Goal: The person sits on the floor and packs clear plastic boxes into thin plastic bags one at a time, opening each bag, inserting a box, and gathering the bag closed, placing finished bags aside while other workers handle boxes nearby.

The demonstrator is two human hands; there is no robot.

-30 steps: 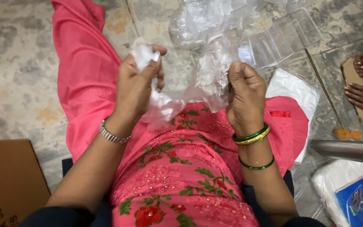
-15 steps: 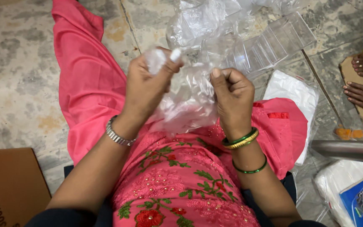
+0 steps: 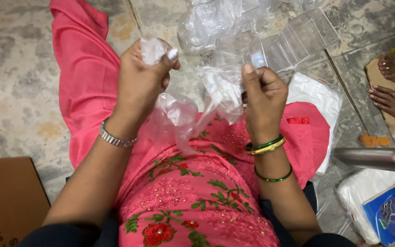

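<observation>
Head view looks down on a person who sits on a grey stone floor (image 3: 19,91), with a pink embroidered dress (image 3: 193,201) over the lap. Both hands are raised in front of the body and hold one crumpled clear plastic bag (image 3: 179,112) between them. Left hand (image 3: 140,82) is closed into a fist around one bunched end of the bag — a small tuft of plastic sticks out above the thumb. Right hand (image 3: 264,98) is also closed, and it pinches the other end of the bag between thumb and fingers. Middle part of the bag hangs loose between the two hands, just above the lap.

Behind the hands, a row of clear plastic boxes (image 3: 293,39) lies on the floor, partly under more crumpled plastic. A flat white packet (image 3: 318,98) lies beside the right knee. At the left bottom corner is a brown cardboard box (image 3: 5,201). At the right edge, a steel bottle (image 3: 376,159) lies on its side — and the bare feet of another person (image 3: 394,87) show above it.
</observation>
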